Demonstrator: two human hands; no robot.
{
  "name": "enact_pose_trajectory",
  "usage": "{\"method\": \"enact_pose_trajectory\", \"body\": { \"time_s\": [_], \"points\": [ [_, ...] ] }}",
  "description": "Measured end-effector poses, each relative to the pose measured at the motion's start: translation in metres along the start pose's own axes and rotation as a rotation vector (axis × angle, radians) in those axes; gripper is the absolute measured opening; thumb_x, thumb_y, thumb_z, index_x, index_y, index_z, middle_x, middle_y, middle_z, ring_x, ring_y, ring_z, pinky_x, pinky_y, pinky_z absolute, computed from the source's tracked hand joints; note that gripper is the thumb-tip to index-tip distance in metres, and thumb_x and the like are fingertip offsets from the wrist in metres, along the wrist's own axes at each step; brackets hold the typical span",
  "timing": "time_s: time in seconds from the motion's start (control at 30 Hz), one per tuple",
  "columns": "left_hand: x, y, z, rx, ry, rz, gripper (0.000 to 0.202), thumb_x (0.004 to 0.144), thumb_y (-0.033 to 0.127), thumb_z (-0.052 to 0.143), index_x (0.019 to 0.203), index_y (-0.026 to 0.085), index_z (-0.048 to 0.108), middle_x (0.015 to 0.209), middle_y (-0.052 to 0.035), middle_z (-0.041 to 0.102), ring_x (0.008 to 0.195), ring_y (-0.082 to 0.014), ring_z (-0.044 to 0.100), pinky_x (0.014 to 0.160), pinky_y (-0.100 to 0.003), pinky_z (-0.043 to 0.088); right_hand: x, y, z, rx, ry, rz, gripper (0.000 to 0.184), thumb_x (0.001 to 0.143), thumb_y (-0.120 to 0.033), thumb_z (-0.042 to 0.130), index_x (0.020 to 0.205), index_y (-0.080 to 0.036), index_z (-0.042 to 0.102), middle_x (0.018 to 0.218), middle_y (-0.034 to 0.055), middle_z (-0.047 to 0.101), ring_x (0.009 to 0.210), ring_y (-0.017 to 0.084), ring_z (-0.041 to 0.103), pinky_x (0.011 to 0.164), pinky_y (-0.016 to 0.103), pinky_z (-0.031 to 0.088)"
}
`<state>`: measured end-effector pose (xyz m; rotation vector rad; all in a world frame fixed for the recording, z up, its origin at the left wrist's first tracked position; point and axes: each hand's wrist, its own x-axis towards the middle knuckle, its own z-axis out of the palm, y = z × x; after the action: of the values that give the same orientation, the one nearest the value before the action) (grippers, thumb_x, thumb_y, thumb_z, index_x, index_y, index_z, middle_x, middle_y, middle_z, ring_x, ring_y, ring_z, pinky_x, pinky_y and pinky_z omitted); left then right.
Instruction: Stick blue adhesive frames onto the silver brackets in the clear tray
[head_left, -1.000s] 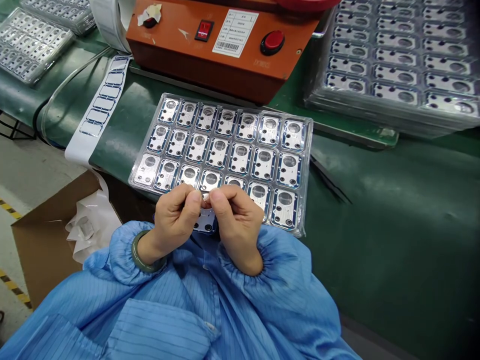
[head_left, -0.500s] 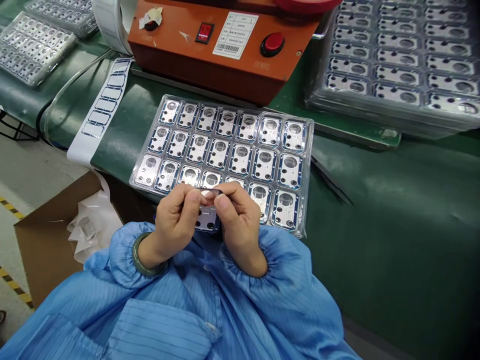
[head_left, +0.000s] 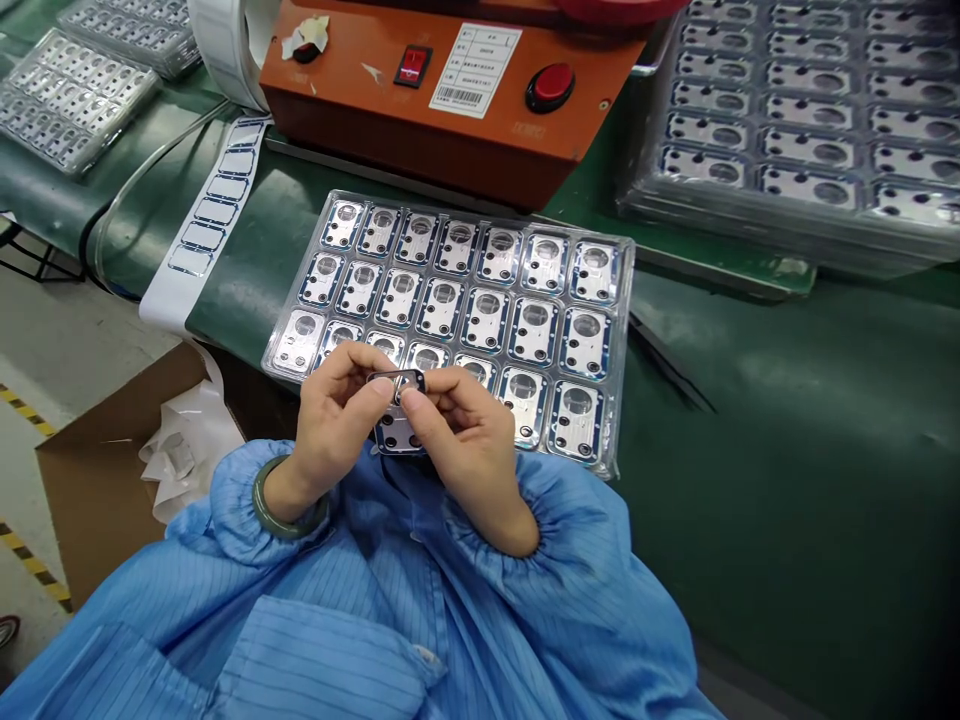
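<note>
Small silver rectangular plate [head_left: 397, 432] with dark blue border, pinched above the near long edge of the clear plastic tray [head_left: 615, 400]. Lies between left hand [head_left: 334, 420] and right hand [head_left: 478, 438], neither nearer; long axis apparently toward the body. Thumbs closed over its face, fingers curled.

From my remote seat I see a dark-green surface [head_left: 795, 450]; toward its far edge, a boxy orange metal machine [head_left: 405, 125]; by its near edge, silvery rectangular plates [head_left: 585, 345], mostly blue-bordered, black-dotted; then a blue cloth smock [head_left: 330, 655], dark-pinstriped.
</note>
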<state>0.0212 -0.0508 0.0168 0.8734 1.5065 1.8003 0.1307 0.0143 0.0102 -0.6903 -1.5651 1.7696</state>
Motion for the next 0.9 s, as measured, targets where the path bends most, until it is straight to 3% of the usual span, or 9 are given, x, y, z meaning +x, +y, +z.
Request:
{"method": "enact_pose_trajectory", "body": {
  "time_s": [0.17,0.37,0.53,0.73,0.9],
  "points": [
    [0.002,0.002,-0.002,0.019,-0.031,-0.025,0.008,0.08,0.025,0.063,0.075,0.019,0.06,0.065,0.0027,0.056,0.056,-0.0083,0.051,0.052,-0.019,0.042,0.001,-0.002,0.001,-0.055,-0.052,-0.003,0.012,0.084,-0.028,0.058,0.077,-0.02,0.054,0.058,-0.0057,0.045,0.049,0.007,0.04,0.044,0.021,0.033],
    [0.003,0.008,-0.007,0.084,-0.006,-0.08,0.01,0.075,0.014,0.055,0.068,0.018,0.06,0.059,0.0031,0.053,0.052,-0.008,0.045,0.047,-0.019,0.037,0.001,-0.004,0.002,-0.099,-0.063,-0.008,0.011,0.083,-0.026,0.058,0.075,-0.02,0.055,0.056,-0.006,0.043,0.048,0.007,0.039,0.044,0.021,0.032],
    [0.002,0.009,-0.016,0.015,-0.072,-0.182,0.016,0.074,0.016,0.05,0.077,0.018,0.066,0.063,0.0003,0.058,0.051,-0.0099,0.047,0.042,-0.02,0.036,0.001,-0.007,0.001,-0.065,-0.046,-0.004,0.009,0.083,-0.023,0.058,0.074,-0.019,0.058,0.056,-0.0059,0.045,0.047,0.007,0.038,0.042,0.02,0.029],
    [0.0,0.009,-0.021,-0.136,-0.148,-0.132,0.025,0.074,0.017,0.052,0.09,0.017,0.071,0.07,-0.0025,0.065,0.048,-0.0089,0.051,0.039,-0.02,0.037,0.001,-0.004,-0.001,-0.022,-0.047,0.037,0.01,0.084,-0.028,0.059,0.079,-0.02,0.06,0.058,-0.0048,0.05,0.048,0.008,0.041,0.045,0.021,0.033],
    [0.0,0.003,-0.023,-0.096,-0.116,-0.153,0.017,0.081,0.031,0.059,0.084,0.017,0.068,0.056,0.0003,0.059,0.039,-0.0083,0.047,0.034,-0.019,0.034,0.0,-0.002,-0.001,-0.017,-0.008,0.047,0.014,0.083,-0.031,0.06,0.076,-0.02,0.057,0.055,-0.0057,0.045,0.048,0.008,0.041,0.045,0.021,0.034]
  ]
}}
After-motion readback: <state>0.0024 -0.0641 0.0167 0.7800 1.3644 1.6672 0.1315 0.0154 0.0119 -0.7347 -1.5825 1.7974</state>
